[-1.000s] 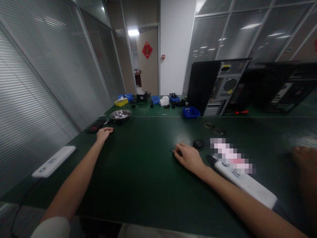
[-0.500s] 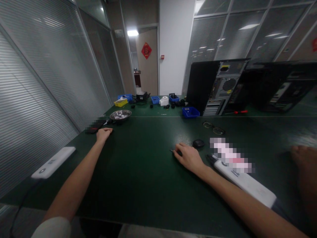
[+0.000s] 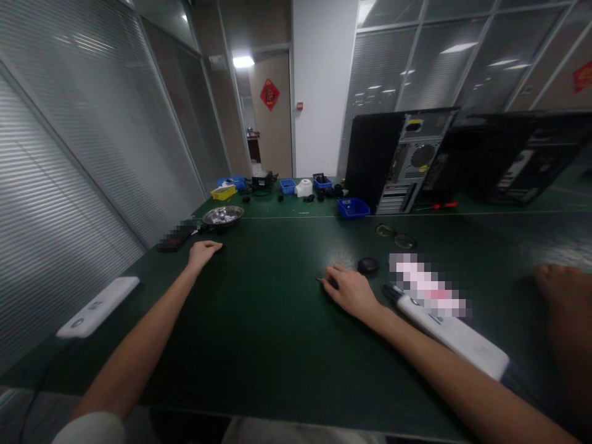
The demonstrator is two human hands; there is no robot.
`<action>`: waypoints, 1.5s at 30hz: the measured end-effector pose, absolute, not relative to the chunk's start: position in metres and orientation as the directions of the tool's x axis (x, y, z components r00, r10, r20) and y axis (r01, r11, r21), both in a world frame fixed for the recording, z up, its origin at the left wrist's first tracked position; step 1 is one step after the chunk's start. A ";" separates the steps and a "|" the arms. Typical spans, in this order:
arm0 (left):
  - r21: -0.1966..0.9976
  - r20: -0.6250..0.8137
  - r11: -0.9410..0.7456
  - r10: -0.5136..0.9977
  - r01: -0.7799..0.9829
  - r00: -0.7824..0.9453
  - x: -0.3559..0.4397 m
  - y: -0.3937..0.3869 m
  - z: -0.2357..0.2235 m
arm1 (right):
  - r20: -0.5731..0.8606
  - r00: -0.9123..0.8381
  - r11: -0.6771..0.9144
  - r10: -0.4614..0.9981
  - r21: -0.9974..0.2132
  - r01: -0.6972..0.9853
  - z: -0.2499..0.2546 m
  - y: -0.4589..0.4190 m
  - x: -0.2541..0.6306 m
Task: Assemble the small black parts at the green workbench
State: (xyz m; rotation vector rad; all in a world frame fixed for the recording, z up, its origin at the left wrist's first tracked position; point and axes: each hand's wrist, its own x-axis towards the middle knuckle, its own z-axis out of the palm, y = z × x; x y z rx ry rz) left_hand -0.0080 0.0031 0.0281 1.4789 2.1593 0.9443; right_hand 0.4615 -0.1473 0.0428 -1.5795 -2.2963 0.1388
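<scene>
My left hand (image 3: 203,253) is over the left part of the green table, just nearer than the metal bowl (image 3: 224,216). Its fingers are pinched at a small dark piece that is too small to make out. My right hand (image 3: 350,290) rests on the table right of centre, fingers curled round a small dark tool. The tool's thin metal tip (image 3: 319,280) pokes out to the left; the rest is mostly hidden by the fingers. A black computer mouse (image 3: 369,265) lies just beyond my right hand.
White power-bank-like devices lie left (image 3: 98,306) and right (image 3: 456,336). Glasses (image 3: 396,236), a blue bin (image 3: 353,208), a yellow tray (image 3: 223,193) and a computer tower (image 3: 398,161) stand farther back. Another person's blurred arm (image 3: 567,302) is at the right edge.
My left hand has moved a little right, away from the dark blurred-out object beside the bowl. My right hand stays in place. The whole view has shifted slightly.
</scene>
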 end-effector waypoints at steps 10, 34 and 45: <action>0.696 0.206 -0.587 0.714 0.413 0.669 0.198 -0.113 0.039 | 0.221 -0.302 0.355 0.927 -0.271 0.894 0.045 -0.149 0.460; 0.578 0.269 -0.673 0.692 0.462 0.670 0.204 -0.134 0.048 | 0.246 -0.439 0.503 0.864 -0.385 0.774 0.047 -0.156 0.451; 0.600 0.259 -0.648 0.712 0.469 0.653 0.204 -0.132 0.044 | 0.246 -0.459 0.520 0.854 -0.382 0.764 0.049 -0.158 0.452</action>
